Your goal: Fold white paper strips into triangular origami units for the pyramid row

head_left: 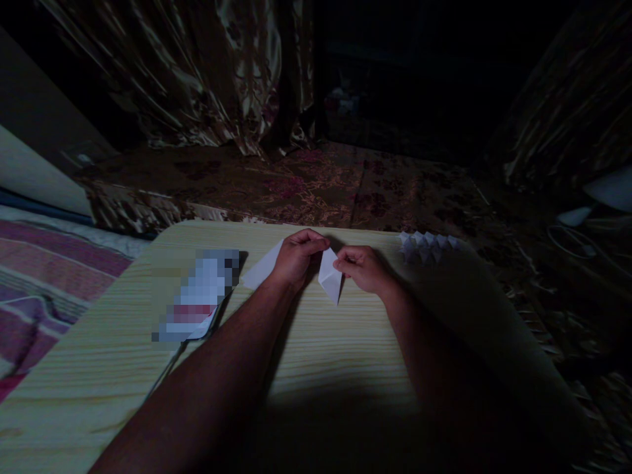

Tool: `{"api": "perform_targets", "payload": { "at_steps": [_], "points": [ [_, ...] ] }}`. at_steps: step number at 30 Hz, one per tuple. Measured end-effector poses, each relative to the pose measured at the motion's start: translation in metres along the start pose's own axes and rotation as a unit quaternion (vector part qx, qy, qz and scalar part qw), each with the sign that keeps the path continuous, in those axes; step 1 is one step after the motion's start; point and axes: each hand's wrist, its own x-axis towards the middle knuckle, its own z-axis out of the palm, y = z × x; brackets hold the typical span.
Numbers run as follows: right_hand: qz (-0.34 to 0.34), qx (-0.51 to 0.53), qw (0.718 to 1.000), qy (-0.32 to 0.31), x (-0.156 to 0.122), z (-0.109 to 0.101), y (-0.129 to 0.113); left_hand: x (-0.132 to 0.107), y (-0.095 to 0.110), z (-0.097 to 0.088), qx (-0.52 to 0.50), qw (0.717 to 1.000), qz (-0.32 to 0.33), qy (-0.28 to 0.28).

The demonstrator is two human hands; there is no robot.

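Between my hands, a little above the table, is a small piece of folded white paper (330, 275) with pointed ends and visible creases. My left hand (299, 257) pinches its upper tip between thumb and fingers. On the paper's right edge, my right hand (363, 266) grips with thumb and forefinger. A flat white paper sheet (263, 265) lies on the table, partly hidden behind my left hand. Several small folded white paper pieces (427, 245) stand in rows at the back right of the table.
The light wooden table (316, 355) has rounded corners. At its left lies a phone-like device (200, 296), blurred out, with a cable running toward me. A striped bedspread (54, 276) is at the left. Patterned curtains (237, 72) hang behind a cloth-covered ledge (316, 181).
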Motion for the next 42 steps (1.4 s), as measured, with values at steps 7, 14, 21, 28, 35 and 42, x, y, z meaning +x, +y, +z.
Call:
{"api": "perform_targets", "payload": {
  "at_steps": [7,14,21,28,35,42],
  "points": [
    [0.02,0.019,1.0,0.015,-0.001,-0.001,0.0,0.001,0.004,0.002,0.003,1.0,0.009,0.008],
    [0.016,0.048,0.998,0.025,0.0,-0.002,-0.002,-0.002,-0.002,0.002,0.079,0.995,-0.016,-0.053],
    [0.023,0.041,0.998,0.039,0.001,0.0,-0.002,0.0,-0.004,0.003,0.055,0.998,0.028,0.018],
    [0.055,0.094,0.982,0.155,0.002,-0.002,-0.004,-0.002,-0.006,0.005,0.132,0.99,0.046,-0.011],
    [0.032,0.114,0.974,0.195,0.003,-0.002,-0.005,0.0,-0.008,0.003,0.149,0.987,0.055,0.032],
    [0.012,0.105,0.97,0.218,0.002,-0.002,-0.008,0.0,-0.008,0.005,0.151,0.985,0.074,0.046]
  ]
}}
